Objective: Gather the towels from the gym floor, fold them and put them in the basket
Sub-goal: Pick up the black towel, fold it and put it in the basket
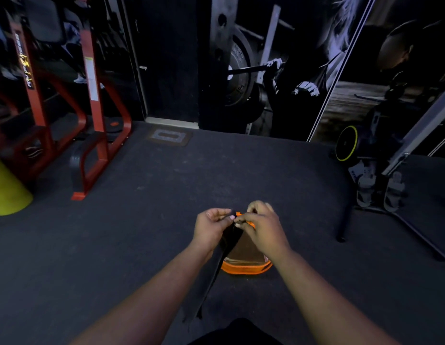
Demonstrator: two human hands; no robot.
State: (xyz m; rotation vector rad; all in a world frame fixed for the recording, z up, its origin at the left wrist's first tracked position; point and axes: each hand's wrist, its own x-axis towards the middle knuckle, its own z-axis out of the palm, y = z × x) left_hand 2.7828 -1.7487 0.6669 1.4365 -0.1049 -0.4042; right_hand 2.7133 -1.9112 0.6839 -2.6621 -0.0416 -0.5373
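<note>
Dark rubber gym floor (166,207) fills the scene, with a red steel machine frame (92,120) far left, a yellow padded cylinder (7,190) at the left edge and a grey rowing-type machine (380,185) to the right.

Both hands are raised over an orange-rimmed, brown-lined basket (245,266) that sits on the floor near the person. The left hand (211,226) and right hand (262,226) meet close together, each grip pinching the top edge of a dark towel (231,242), which hangs down from them in a narrow band to the left of the basket, its tail trailing toward the near floor. In the dim light it is hard to tell how many layers the cloth already has.

The step in hand looks like folding. To do it well, the two pinched corners should be matched edge to edge, the hanging length lifted clear of the floor, and the band halved again so it is compact. It can then be lowered flat into the basket directly below.
</note>
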